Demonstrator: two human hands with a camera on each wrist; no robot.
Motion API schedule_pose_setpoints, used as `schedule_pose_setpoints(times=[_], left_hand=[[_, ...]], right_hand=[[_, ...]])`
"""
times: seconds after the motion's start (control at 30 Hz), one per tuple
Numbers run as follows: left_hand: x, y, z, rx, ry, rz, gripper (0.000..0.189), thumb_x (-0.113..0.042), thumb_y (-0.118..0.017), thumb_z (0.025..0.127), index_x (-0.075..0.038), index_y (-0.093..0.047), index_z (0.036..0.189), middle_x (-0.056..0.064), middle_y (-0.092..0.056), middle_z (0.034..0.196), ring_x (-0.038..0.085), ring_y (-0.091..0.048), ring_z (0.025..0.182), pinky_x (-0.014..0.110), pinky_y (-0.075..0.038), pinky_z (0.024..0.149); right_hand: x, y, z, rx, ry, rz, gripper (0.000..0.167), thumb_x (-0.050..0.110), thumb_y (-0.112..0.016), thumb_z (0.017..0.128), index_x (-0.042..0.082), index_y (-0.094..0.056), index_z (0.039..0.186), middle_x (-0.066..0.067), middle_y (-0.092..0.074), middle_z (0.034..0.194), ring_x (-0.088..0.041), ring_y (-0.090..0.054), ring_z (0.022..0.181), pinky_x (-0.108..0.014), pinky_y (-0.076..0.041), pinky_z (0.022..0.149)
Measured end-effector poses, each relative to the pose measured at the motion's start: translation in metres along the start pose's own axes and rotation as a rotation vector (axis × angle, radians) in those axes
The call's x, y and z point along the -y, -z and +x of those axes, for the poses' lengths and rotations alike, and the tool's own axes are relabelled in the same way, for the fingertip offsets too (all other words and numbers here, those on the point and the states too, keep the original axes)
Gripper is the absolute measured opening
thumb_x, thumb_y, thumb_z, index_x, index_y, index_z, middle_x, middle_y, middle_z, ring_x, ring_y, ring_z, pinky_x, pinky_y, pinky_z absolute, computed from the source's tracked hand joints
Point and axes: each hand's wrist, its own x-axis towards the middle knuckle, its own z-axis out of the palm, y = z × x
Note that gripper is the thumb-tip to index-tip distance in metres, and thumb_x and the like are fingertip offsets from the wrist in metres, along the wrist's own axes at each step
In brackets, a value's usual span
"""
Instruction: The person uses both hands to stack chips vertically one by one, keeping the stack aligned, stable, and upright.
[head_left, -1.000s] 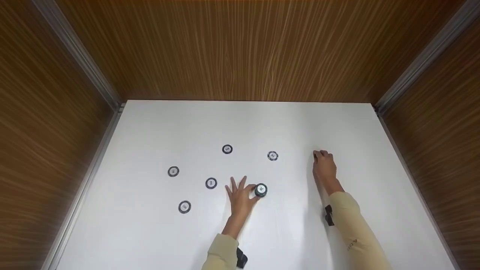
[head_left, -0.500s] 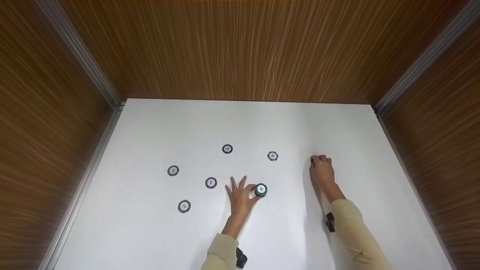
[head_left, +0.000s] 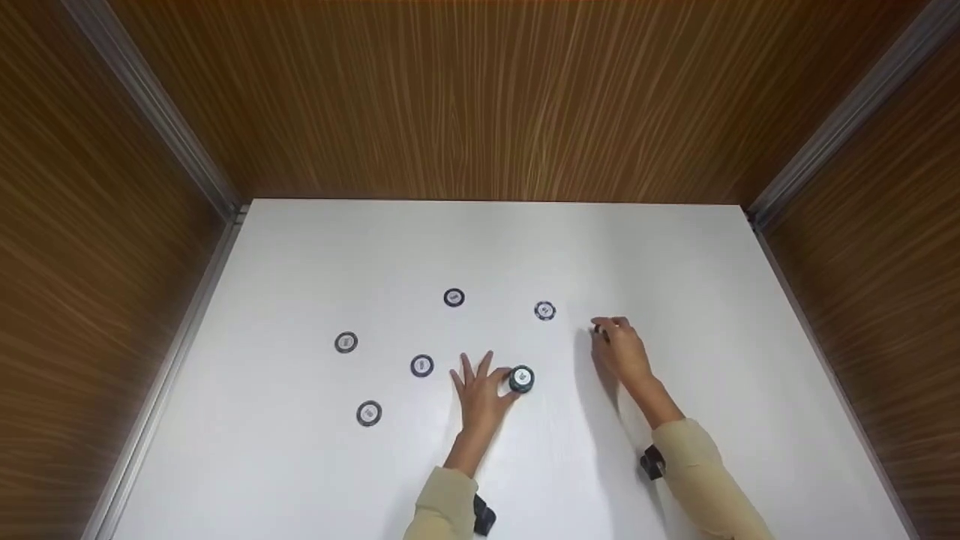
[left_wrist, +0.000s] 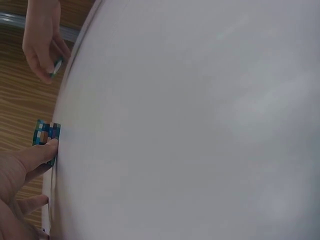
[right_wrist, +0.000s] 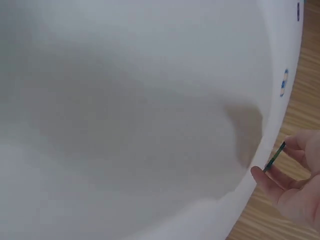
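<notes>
A short stack of poker chips [head_left: 521, 379] stands near the middle of the white table, dark-rimmed with a pale printed centre on top. My left hand [head_left: 480, 401] pinches its side between thumb and index finger, the other fingers spread out. In the left wrist view the stack [left_wrist: 47, 132] shows blue, white and orange edges. To the right, my right hand [head_left: 622, 352] holds a single poker chip [right_wrist: 275, 156] between thumb and fingertips, raised off the table. That chip has a green edge in the right wrist view. The nearest loose chip to it is a blue-and-white one [head_left: 545, 310].
Several loose chips lie flat and apart on the white table [head_left: 300, 262]: one at the back [head_left: 454, 298], others toward the left, such as a grey-rimmed chip [head_left: 369, 413]. Brown wood-grain panels [head_left: 480, 97] enclose the table at the back and both sides.
My right hand has moved left and slightly nearer with its chip, toward the stack. The left hand and the stack stay where they were, as do the loose chips.
</notes>
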Motion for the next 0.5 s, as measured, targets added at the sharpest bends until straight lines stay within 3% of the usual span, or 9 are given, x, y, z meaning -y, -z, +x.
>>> schedule_pose_setpoints(times=[0.5], left_hand=[[0.0,0.001,0.0,-0.003,-0.004,0.006,0.039,-0.032,-0.079,0.066,-0.016,-0.069,0.1,0.013,-0.048,0.132,0.051,-0.021,0.127,0.068,-0.011,0.098]], right_hand=[[0.04,-0.008,-0.018,0.051,0.108,0.038,0.015,-0.006,-0.062,0.083,0.005,-0.067,0.092,-0.02,-0.053,0.104,-0.034,-0.054,0.09,-0.044,-0.049,0.076]])
